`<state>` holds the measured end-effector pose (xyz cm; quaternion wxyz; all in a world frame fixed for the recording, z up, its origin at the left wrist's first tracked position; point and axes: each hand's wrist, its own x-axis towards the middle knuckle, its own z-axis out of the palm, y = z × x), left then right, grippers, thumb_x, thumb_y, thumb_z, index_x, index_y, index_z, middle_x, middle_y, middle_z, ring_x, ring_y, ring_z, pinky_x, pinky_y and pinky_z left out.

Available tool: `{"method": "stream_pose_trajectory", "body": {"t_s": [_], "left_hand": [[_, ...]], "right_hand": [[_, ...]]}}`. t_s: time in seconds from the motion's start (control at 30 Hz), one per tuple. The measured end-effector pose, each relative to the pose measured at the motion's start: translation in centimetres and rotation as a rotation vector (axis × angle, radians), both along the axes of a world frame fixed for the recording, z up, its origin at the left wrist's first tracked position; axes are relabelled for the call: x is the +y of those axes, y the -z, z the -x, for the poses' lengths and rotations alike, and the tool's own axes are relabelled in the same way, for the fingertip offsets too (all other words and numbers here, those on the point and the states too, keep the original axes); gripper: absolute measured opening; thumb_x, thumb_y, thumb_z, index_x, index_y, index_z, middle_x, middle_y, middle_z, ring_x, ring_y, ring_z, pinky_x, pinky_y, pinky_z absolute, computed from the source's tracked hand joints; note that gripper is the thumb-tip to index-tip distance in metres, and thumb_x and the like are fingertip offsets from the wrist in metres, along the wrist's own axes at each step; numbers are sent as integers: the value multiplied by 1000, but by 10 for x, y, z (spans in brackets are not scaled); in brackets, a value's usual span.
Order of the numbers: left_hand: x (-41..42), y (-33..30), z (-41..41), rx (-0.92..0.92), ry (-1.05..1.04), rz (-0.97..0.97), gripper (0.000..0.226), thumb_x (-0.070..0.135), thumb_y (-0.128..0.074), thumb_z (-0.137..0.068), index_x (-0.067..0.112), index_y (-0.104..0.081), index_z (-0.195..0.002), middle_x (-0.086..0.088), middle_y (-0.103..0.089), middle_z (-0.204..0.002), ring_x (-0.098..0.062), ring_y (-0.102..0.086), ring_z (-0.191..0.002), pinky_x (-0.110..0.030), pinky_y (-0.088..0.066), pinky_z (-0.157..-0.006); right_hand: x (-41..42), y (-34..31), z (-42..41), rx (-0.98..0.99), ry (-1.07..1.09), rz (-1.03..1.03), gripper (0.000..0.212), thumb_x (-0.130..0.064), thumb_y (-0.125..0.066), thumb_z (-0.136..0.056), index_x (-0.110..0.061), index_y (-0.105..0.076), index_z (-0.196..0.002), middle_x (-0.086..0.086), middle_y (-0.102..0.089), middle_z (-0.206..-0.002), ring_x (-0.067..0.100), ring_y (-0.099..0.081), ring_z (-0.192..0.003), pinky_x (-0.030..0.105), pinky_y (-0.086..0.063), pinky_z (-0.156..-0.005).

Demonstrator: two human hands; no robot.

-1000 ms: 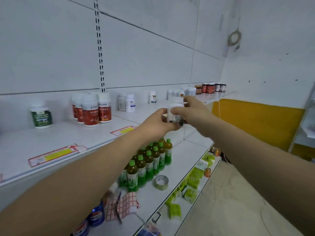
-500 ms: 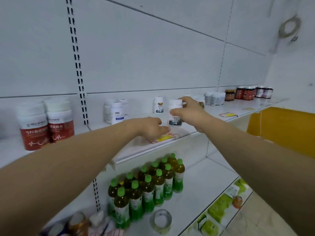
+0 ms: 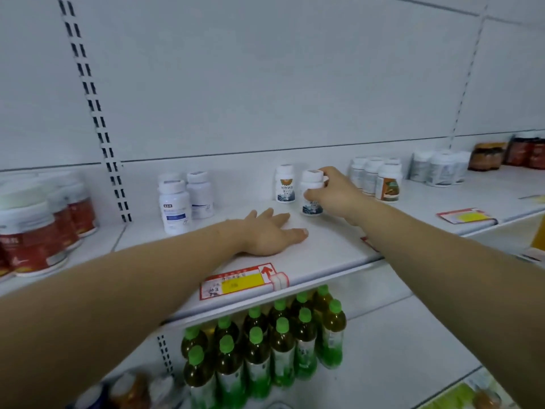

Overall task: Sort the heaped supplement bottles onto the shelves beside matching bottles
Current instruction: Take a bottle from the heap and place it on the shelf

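Observation:
My right hand [image 3: 331, 192] grips a small white supplement bottle [image 3: 311, 194] that stands on the upper shelf [image 3: 339, 249]. Just behind and left of it stands a matching white bottle [image 3: 285, 184] with an orange-and-dark label. My left hand [image 3: 269, 233] lies flat on the shelf, palm down, fingers spread, holding nothing, a little in front and left of the held bottle.
Blue-labelled white bottles [image 3: 174, 206] stand to the left, red-labelled jars [image 3: 32, 240] at far left. To the right are orange-labelled bottles [image 3: 389, 184], grey tubs [image 3: 439, 169] and dark jars [image 3: 486, 156]. Green-capped drink bottles [image 3: 280, 343] fill the shelf below.
The left hand let go of the bottle and came down flat on the shelf. The right hand carried the bottle back and set it beside the matching one. The view moved closer.

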<state>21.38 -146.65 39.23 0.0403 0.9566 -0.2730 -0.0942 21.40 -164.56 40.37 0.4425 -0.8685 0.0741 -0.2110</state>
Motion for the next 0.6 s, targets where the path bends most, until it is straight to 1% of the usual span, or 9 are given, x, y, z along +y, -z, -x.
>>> {"method": "stream_pose_trajectory", "body": {"t_s": [0.07,0.17,0.23,0.3,0.37,0.5,0.6], "left_hand": [[-4,0,2,-11,-44,-5,80,80,-22,-81,39,-9,-149,5,0,-160,-26,2,-147,-59,-4,-114],[-6,-2,6,-14,-79,9,74,76,-26,-84,41,-11,-148,9,-3,-160,-20,0,-147,-59,-2,-113],[-7,-2,6,-12,-93,15,71,73,-27,-86,43,-12,-148,11,-3,-159,-17,0,-147,-58,-1,-114],[-7,-2,6,0,-115,34,68,71,-29,-87,44,-12,-147,13,-3,-159,-15,1,-147,-57,1,-114],[-6,-1,6,10,-135,60,68,71,-32,-86,46,-14,-147,15,-4,-158,-12,2,-146,-56,1,-115],[-6,-2,6,24,-158,112,75,75,-39,-78,47,-20,-145,14,-9,-158,-9,-4,-146,-48,-5,-118],[-9,-10,12,29,-194,103,70,69,-45,-83,44,-24,-145,12,-13,-158,-11,-13,-145,-38,-10,-119]], "right_hand": [[-14,-2,-16,14,-22,36,57,-20,-65,-86,-18,-38,-136,6,-54,-123,21,-51,-98,28,-40,-76],[-34,-4,-37,51,-59,69,60,-19,-62,-88,-17,-33,-140,10,-52,-129,25,-50,-103,30,-40,-79],[-44,-5,-49,62,-94,99,59,-18,-61,-88,-16,-33,-140,10,-51,-131,27,-51,-109,32,-42,-82],[-50,-6,-60,68,-139,116,60,-19,-61,-87,-16,-34,-140,10,-50,-132,29,-52,-112,38,-46,-89],[-51,-7,-68,64,-171,136,60,-20,-62,-86,-16,-36,-140,9,-51,-132,29,-52,-114,40,-46,-94],[-49,-7,-80,64,-202,156,53,-21,-62,-85,-11,-41,-133,10,-56,-129,30,-54,-112,36,-45,-92],[-48,-8,-79,114,-194,185,56,-25,-63,-86,-8,-39,-133,12,-54,-130,30,-53,-113,32,-42,-86]]}}
